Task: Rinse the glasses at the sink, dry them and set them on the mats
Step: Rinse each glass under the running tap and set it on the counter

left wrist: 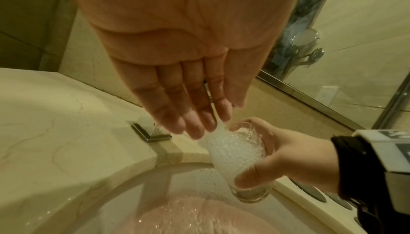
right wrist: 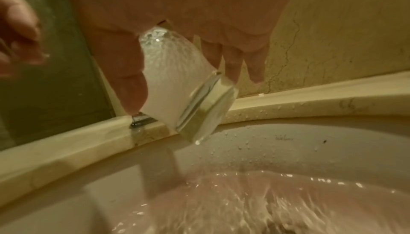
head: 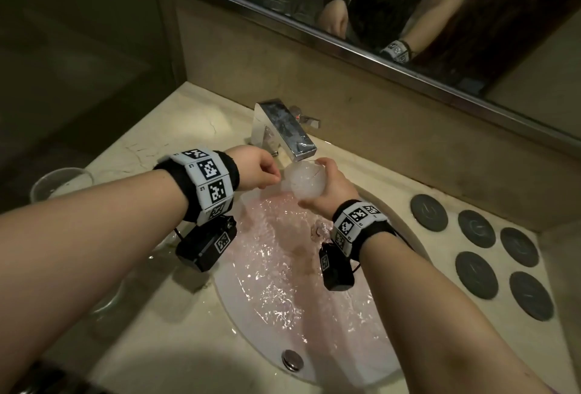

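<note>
Glass (head: 303,180) sat tilted under the tap (head: 284,127), full of white frothing water, gripped in the right hand (head: 327,187) with thumb and fingers wrapped round it, above the sink (head: 355,359). Left hand (head: 259,170) hung just beside the rim, holding nothing; the left wrist view showed its fingers (left wrist: 195,120) straight, which the head view hid. Only the head view took in the six mats (head: 476,274) on the right and a second glass (head: 61,182) far left.

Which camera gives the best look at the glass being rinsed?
The left wrist view: the glass shows rim to base, bubbling, held by the right hand. The right wrist view shows its base close up; the head view shows it small under the faucet.
</note>
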The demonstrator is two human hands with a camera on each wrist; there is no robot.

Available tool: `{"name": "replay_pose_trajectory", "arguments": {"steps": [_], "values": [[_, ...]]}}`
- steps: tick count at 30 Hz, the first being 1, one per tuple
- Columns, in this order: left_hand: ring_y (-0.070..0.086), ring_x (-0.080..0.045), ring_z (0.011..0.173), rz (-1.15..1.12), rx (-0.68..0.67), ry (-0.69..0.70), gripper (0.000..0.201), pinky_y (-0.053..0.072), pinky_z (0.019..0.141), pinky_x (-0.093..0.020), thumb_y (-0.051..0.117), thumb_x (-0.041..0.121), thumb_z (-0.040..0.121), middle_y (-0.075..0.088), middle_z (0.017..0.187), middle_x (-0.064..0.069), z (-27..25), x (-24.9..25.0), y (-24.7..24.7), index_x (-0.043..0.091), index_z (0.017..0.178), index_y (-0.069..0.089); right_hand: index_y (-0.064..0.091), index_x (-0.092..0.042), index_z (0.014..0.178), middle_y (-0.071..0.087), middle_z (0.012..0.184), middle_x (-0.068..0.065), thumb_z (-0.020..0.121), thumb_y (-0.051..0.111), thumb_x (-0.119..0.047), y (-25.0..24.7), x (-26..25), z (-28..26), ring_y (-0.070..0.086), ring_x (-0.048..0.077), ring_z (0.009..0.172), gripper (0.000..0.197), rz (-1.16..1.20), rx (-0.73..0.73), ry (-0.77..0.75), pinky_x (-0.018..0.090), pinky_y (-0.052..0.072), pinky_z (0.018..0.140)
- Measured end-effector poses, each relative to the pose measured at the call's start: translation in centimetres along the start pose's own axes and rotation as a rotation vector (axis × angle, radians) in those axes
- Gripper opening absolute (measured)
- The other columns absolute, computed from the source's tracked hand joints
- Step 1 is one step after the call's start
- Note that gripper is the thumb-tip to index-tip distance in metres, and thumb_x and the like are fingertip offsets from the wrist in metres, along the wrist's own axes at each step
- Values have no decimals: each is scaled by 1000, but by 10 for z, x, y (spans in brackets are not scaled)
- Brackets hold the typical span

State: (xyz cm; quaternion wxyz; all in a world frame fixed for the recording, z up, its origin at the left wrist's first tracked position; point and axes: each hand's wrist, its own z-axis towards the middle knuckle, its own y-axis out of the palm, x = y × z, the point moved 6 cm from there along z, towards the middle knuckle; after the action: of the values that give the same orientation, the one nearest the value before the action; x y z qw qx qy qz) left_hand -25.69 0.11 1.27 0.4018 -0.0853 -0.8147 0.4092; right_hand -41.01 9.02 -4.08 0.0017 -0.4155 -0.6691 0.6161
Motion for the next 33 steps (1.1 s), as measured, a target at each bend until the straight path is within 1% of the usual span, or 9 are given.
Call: {"name": "replay_pose_trajectory", "arguments": {"steps": [5,7,10,17,20,23,26,29,33], "values": [[51,0,62,9,-25,7,13,42,62,-14,58,28,91,62,77,9,1,-1,5,21,99,65,26,-36,138,44,129,4,69,77,-24,-7,10,-7,54,29,108,86,-247,-98,-8,35,49,87],[50,1,61,20,-32,12,13,41,61,-13,58,28,91,61,76,9,1,-1,6,22,99,66,25,-36,141,44,128,6,72,72,-22,-11,10,-9,52,29,109,84,-428,-113,-53,41,43,98],[50,2,62,24,-33,16,13,41,61,-13,58,28,91,62,77,8,1,1,6,21,99,65,24,-36,142,41,131,6,73,69,-19,-13,10,-12,44,27,120,84,-682,-130,-106,53,20,114],[48,1,59,18,-24,35,7,41,62,-15,57,28,92,61,76,8,-1,11,2,23,93,62,26,-32,142,38,135,9,78,66,-15,-22,-4,-17,37,29,127,77,-1047,-44,-247,64,3,113],[48,1,59,23,-21,37,9,41,61,-14,57,27,92,61,79,6,-3,12,1,22,94,63,27,-32,141,41,135,6,77,66,-14,-30,2,-12,40,27,127,77,-886,-25,-151,62,5,115],[53,-5,66,12,-22,28,13,47,69,-20,57,26,92,62,80,5,-4,12,0,18,98,65,27,-32,140,45,135,3,73,74,-19,-33,16,-8,50,25,120,83,-490,-40,1,54,23,113],[56,-9,75,17,-19,14,15,49,79,-25,57,26,92,64,85,3,-6,10,-1,18,101,66,29,-29,137,52,131,5,66,82,-18,-25,23,-10,59,20,102,90,-111,-35,60,42,49,94],[57,-11,80,30,-14,-1,16,49,81,-27,56,27,92,65,87,3,-7,7,-2,18,102,66,28,-25,139,54,128,6,69,82,-15,-10,21,-8,59,7,77,89,14,-50,48,30,53,73],[51,-3,66,59,-16,-22,14,44,67,-20,57,29,91,60,76,11,-7,-2,-3,21,100,65,25,-24,142,49,132,8,70,82,-16,5,10,1,52,14,95,92,100,-66,16,32,52,83]]}}
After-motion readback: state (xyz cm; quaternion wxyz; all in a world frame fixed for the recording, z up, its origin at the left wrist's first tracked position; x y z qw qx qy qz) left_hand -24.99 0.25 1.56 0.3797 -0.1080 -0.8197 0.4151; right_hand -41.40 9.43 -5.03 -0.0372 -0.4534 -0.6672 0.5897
